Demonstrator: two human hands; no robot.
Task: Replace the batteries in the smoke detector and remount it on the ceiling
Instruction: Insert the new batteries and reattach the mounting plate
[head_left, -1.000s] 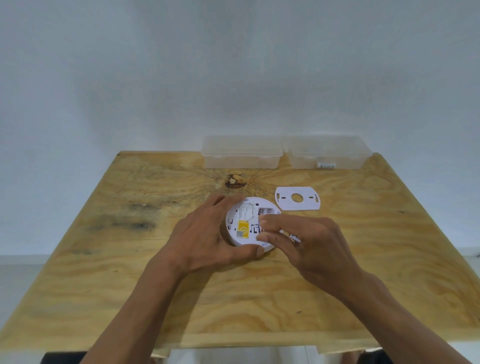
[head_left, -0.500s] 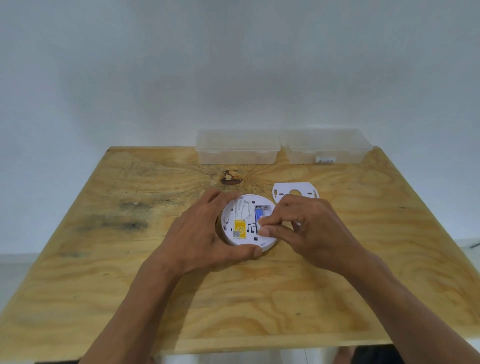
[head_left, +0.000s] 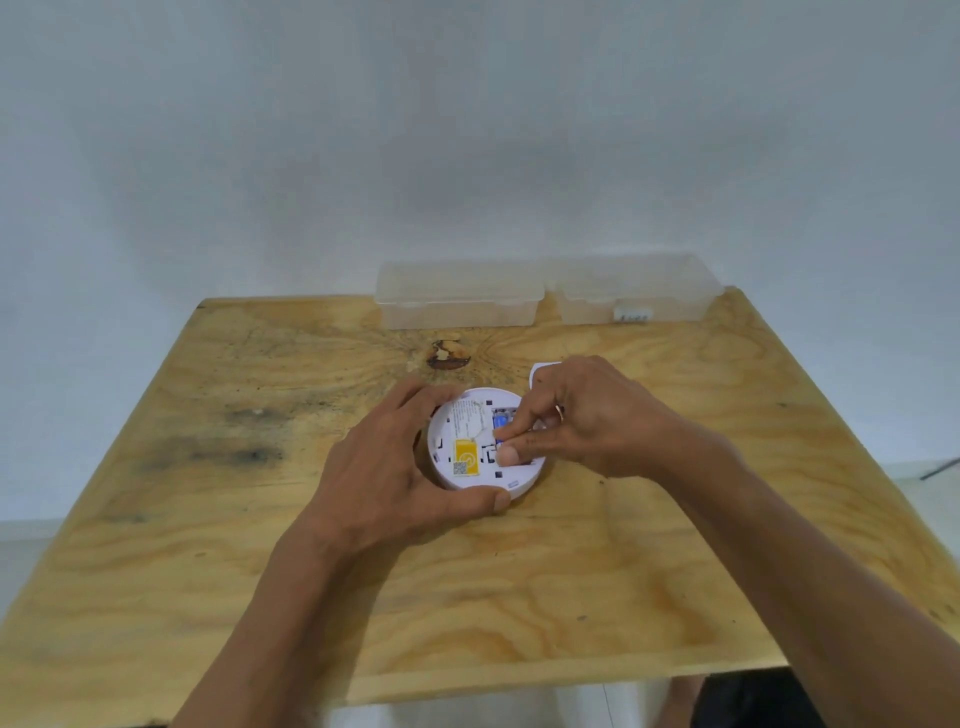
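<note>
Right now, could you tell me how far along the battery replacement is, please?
Done: smoke detector is down, back-up on the table. In hand: left hand steadies it; right hand fingers work a blue battery. Left: refit mounting plate, remount.

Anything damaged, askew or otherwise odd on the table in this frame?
Only the table itself: a dark broken knot near its far middle and blackish stains on the left. The smoke detector, mounting plate and two clear boxes look fine.
</note>
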